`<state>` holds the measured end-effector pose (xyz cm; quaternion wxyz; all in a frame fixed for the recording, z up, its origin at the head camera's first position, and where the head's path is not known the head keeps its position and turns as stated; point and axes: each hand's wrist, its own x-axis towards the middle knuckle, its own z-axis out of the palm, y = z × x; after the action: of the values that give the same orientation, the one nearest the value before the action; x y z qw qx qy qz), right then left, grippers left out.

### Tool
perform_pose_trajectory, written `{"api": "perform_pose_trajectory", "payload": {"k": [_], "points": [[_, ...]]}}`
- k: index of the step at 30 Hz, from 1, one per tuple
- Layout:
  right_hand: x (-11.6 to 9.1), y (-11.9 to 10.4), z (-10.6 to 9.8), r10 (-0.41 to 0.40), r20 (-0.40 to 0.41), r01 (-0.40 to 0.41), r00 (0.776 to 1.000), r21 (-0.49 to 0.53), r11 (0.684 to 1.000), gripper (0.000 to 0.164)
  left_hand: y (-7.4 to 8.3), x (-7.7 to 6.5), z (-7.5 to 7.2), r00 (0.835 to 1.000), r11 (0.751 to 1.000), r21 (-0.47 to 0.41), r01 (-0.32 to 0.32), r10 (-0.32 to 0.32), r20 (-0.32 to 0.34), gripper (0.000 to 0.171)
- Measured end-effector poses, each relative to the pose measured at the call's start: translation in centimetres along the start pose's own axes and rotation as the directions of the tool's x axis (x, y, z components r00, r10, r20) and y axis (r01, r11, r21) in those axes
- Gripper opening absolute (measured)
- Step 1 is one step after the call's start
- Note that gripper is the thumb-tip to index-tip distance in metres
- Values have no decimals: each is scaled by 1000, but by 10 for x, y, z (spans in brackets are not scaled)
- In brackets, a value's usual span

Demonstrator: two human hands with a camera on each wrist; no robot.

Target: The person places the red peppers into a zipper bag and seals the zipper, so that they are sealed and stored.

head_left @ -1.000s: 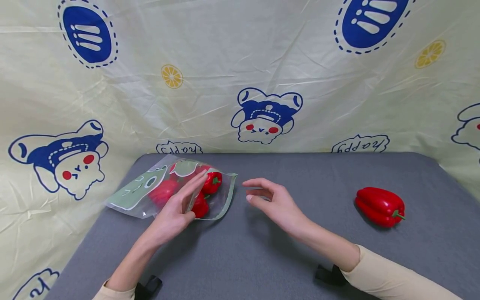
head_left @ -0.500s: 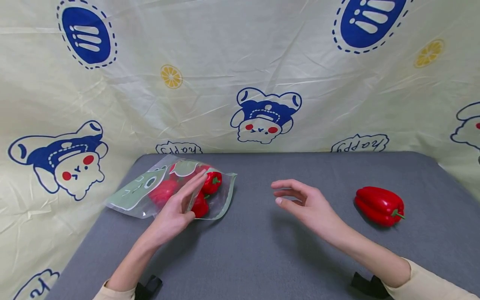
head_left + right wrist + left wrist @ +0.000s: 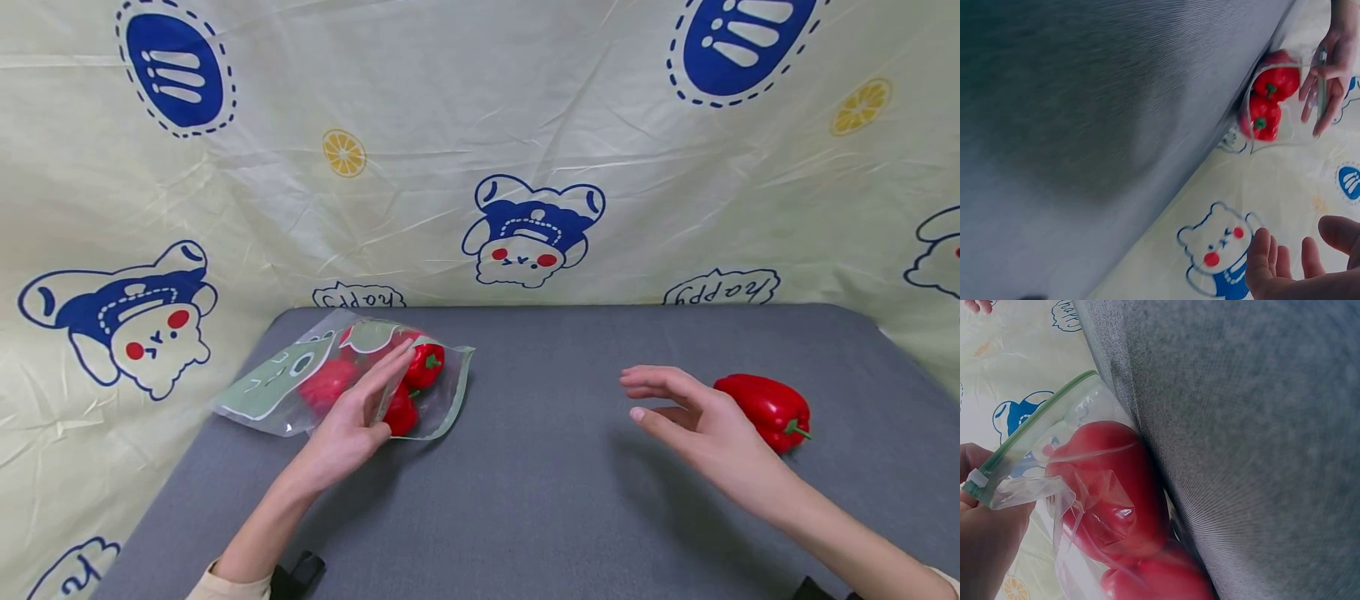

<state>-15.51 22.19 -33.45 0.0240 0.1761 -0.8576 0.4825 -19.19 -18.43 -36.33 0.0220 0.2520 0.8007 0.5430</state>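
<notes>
Left hand pinches zip bag; better hold mouth wide. Right hand empty, loosely curved, near red bell pepper.

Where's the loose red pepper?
In the head view, the loose red pepper lies on the right side of the gray table, partly hidden behind the right hand, well apart from the bag at left.

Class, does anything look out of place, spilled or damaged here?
One pepper lies alone on the table, partly behind the right hand, odd because the other peppers sit inside the bag. Nothing looks spilled or damaged.
</notes>
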Motion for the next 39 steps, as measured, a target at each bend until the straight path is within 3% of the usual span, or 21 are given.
{"api": "perform_pose_trajectory", "payload": {"k": [15,25,32,39], "points": [[-26,25,-45,-69,-141,32,988,-250,968,44,1,2,-2,1000,1000,-1,17,-17,-9,97],[-39,66,-82,-36,-248,-91,968,-480,872,54,1,2,-2,1000,1000,-9,19,-19,-3,96],[-34,97,-95,87,-174,-170,981,-548,819,81,1,0,0,1000,1000,-20,19,-19,-2,97],[-32,111,-99,237,-128,-268,963,-534,802,90,0,0,0,1000,1000,-19,9,-9,-4,98]]}}
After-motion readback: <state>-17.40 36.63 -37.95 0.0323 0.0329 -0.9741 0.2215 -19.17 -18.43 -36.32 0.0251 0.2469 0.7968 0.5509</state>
